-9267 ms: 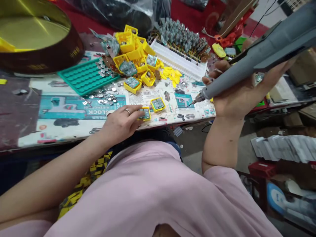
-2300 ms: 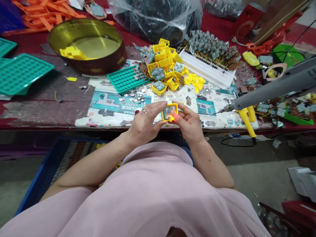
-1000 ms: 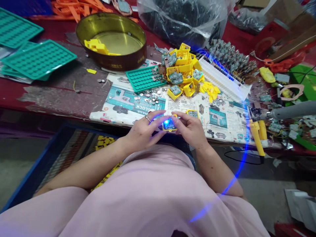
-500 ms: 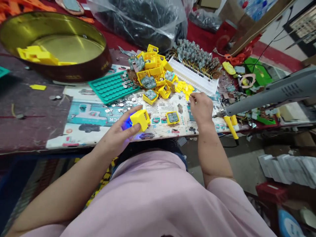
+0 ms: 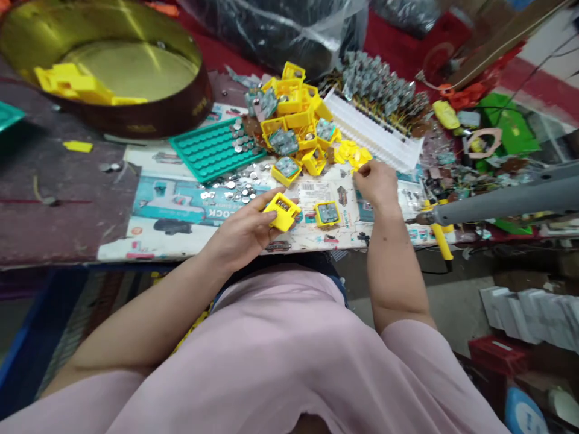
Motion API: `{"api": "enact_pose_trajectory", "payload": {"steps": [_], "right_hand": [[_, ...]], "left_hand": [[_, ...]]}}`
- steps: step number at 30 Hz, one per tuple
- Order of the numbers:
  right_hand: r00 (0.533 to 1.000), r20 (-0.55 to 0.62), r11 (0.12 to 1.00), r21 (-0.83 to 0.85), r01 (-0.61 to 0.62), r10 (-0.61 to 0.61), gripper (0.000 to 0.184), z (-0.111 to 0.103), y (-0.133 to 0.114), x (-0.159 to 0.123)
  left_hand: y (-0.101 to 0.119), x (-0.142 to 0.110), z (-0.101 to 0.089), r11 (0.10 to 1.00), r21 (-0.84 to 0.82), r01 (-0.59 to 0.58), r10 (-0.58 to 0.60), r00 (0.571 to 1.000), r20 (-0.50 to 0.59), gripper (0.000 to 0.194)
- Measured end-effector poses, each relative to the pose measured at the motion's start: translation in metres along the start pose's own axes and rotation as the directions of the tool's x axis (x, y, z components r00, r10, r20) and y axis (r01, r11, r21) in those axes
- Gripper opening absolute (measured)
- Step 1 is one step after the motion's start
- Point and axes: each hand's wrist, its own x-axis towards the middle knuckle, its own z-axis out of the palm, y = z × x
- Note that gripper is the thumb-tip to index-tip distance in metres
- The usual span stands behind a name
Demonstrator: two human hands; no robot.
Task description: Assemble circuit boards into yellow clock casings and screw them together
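My left hand (image 5: 248, 230) is closed around a yellow plastic case (image 5: 282, 212), whose open compartment with metal parts inside faces up. My right hand (image 5: 376, 185) has its fingertips pinched together at the near edge of a small heap of flat yellow plastic pieces (image 5: 351, 154); what lies between the fingertips is hidden. On the printed cardboard between the hands sits another yellow case with a grey circuit part (image 5: 327, 213) in it. Behind them a pile of yellow cases (image 5: 294, 114) is stacked, some with grey parts inside. Loose button cells (image 5: 244, 194) lie by the left hand.
A teal ridged tray (image 5: 203, 150) holds several button cells. To its left stands a large round tin (image 5: 149, 123) with yellow parts inside. A white rack (image 5: 375, 138) lies behind the right hand. The grey power screwdriver (image 5: 488, 202) juts in from the right, near my forearm.
The left hand has moved right and turned the yellow case, so its compartment now faces up; the blue glow is gone. The right hand remains at the yellow pieces. The view has shifted slightly.
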Motion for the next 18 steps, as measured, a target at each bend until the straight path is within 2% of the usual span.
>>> {"api": "enact_pose_trajectory", "payload": {"steps": [3,5,6,8,10,13,16,18], "right_hand": [[0.99,-0.144,0.993,0.114,0.011,0.005,0.016,0.002,0.004,-0.005],[0.957,-0.291,0.982,0.179,0.068,-0.013,0.014,-0.001,0.003,-0.019],[0.933,-0.358,0.968,0.216,0.127,-0.042,0.014,-0.004,0.0,-0.029],[0.877,-0.451,0.903,0.289,0.319,-0.166,0.014,-0.011,-0.008,-0.055],[0.781,-0.517,0.765,0.324,0.557,-0.35,0.01,-0.017,-0.019,-0.083],[0.579,-0.595,0.555,0.251,0.793,-0.558,0.009,-0.022,-0.031,-0.114],[0.406,-0.636,0.473,0.073,0.878,-0.656,0.019,-0.021,-0.036,-0.125],[0.315,-0.642,0.44,-0.039,0.897,-0.699,0.023,-0.018,-0.035,-0.124]], "left_hand": [[-0.002,0.001,0.005,0.998,-0.062,0.011,-0.013,0.999,-0.03,0.046],[-0.003,0.001,0.006,0.994,-0.109,0.029,-0.033,0.999,-0.031,0.042],[-0.003,0.001,0.006,0.991,-0.128,0.039,-0.043,0.999,-0.027,0.041],[-0.003,0.0,0.007,0.986,-0.156,0.058,-0.061,0.998,-0.011,0.039],[-0.004,-0.001,0.008,0.983,-0.17,0.074,-0.075,0.997,0.001,0.035],[-0.005,-0.002,0.011,0.984,-0.158,0.081,-0.083,0.997,-0.005,0.029],[-0.009,-0.003,0.015,0.986,-0.144,0.079,-0.081,0.997,-0.007,0.026],[-0.012,-0.005,0.018,0.985,-0.15,0.088,-0.087,0.996,0.01,0.024]]}}
